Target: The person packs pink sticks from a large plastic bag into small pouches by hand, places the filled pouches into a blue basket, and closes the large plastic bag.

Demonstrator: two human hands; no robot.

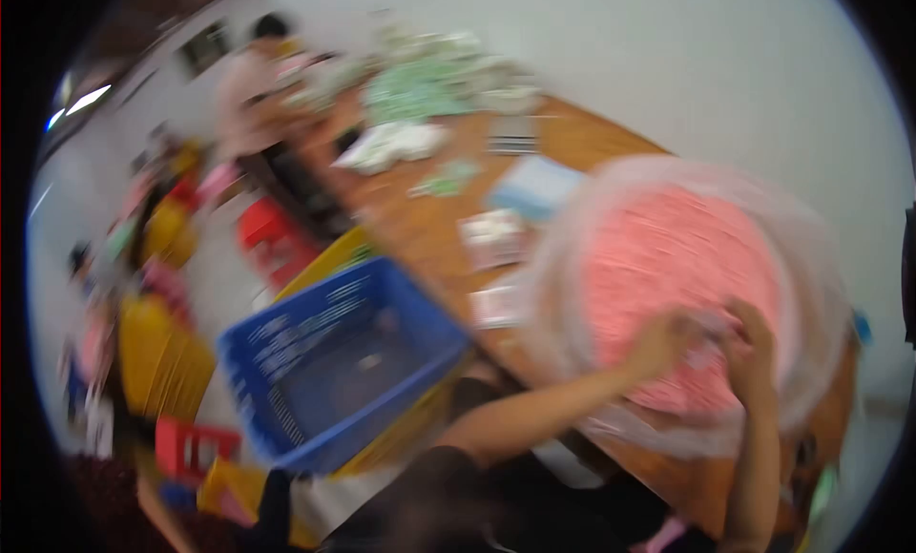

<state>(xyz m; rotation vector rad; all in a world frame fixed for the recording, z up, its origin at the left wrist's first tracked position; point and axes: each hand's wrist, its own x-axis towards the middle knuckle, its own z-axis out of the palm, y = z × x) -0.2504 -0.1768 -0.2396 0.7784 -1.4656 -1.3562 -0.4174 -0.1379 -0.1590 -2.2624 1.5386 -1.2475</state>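
Over a large heap of pink pieces (682,267), both my hands meet, smeared by motion. My left hand (666,343) has its fingers closed at one side of a small pale pink piece (708,322). On the other side of that piece, my right hand (754,348) is closed with its fingers bent. What kind of thing the piece is cannot be made out through the blur. The heap sits in a wide clear plastic bag (561,286) with its rim rolled open, standing on the wooden table (429,230).
Left of the table stands a blue crate (329,415) over a yellow one (339,257). Small white packs (494,238) and a blue-white sheet (536,186) lie beside the bag. Green and white piles (420,90) cover the far end, near a standing person (253,104). Red stools (272,238) are on the floor.
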